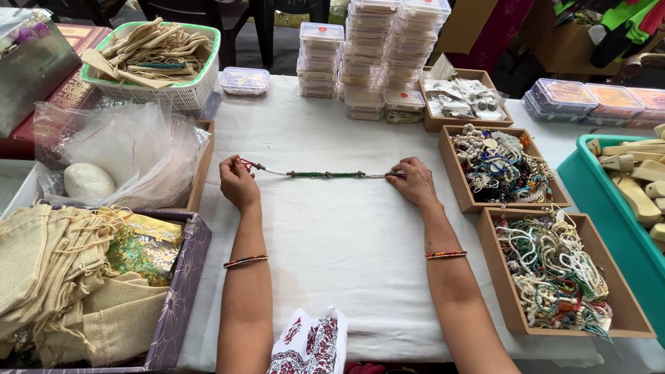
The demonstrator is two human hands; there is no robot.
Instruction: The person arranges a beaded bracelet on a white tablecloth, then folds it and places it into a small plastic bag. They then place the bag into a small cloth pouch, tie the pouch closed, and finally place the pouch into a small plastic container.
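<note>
A thin beaded strand (322, 174) with green and white beads lies stretched straight across the white tablecloth (332, 256). My left hand (238, 183) pinches its left end, where red threads show. My right hand (414, 181) pinches the right end. Both forearms rest on the cloth, each with a thin bangle at the wrist.
Two wooden trays of beaded jewellery (502, 166) (554, 273) sit to the right, with a teal bin of wooden pieces (634, 187) beyond. Stacked clear plastic boxes (377, 55) stand at the back. On the left are cloth pouches (62, 277), a plastic bag (118, 156) and a basket (156, 59).
</note>
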